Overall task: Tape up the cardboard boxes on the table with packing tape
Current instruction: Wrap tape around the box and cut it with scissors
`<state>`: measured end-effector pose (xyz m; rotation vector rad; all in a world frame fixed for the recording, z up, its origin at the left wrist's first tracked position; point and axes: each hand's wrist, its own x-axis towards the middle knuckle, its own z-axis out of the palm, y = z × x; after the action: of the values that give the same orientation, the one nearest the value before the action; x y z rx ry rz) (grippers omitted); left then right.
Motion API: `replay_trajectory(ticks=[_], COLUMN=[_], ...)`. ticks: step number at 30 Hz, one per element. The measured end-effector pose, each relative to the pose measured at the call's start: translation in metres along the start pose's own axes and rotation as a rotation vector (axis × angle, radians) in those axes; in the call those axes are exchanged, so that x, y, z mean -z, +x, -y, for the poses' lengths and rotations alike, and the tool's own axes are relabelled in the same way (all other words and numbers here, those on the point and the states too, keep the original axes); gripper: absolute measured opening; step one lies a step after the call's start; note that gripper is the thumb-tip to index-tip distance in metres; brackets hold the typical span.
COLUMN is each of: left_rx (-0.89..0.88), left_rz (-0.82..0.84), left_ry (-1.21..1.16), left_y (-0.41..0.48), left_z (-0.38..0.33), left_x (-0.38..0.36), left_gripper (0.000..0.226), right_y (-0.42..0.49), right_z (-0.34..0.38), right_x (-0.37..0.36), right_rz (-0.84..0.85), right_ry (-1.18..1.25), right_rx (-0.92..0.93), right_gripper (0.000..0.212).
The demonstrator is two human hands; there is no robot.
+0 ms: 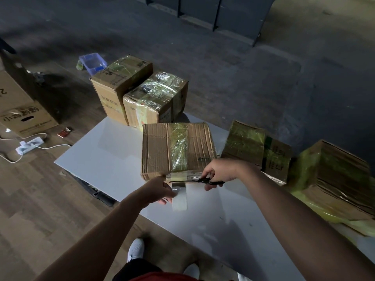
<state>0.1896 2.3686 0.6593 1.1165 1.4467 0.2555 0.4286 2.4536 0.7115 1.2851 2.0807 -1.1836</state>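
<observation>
A flat cardboard box point(158, 147) lies in the middle of the white table point(105, 157), with a band of clear tape running over its top and down its near side. My left hand point(160, 189) grips a roll of clear packing tape point(179, 197) just in front of the box, a strip stretched from roll to box. My right hand point(218, 172) holds black scissors point(203, 181), their blades lying across that strip at the box's lower edge.
Two taped boxes point(154, 100) stand at the table's far edge. More taped boxes point(257, 147) and a large one point(332, 179) sit at the right. On the floor left are a big carton point(22, 110), a power strip point(30, 146) and a blue tub point(93, 62).
</observation>
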Motion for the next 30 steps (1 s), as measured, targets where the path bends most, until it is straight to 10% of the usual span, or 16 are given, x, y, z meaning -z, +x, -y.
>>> replay_trajectory(ticks=[12, 20, 30], left_rx=[0.02, 0.042, 0.043], left_rz=[0.043, -0.055, -0.094], left_ry=[-0.007, 0.02, 0.073], left_y=[0.004, 0.017, 0.045], left_z=[0.012, -0.006, -0.016], left_x=[-0.016, -0.052, -0.106], left_gripper=[0.108, 0.014, 0.023], right_y=[-0.01, -0.043, -0.085], right_z=[-0.014, -0.054, -0.097], right_x=[-0.029, -0.063, -0.129], right_rz=[-0.001, -0.158, -0.351], right_ry=[0.036, 0.249, 0.67], right_rx=[-0.046, -0.145, -0.336], right_gripper=[0.042, 0.037, 0.034])
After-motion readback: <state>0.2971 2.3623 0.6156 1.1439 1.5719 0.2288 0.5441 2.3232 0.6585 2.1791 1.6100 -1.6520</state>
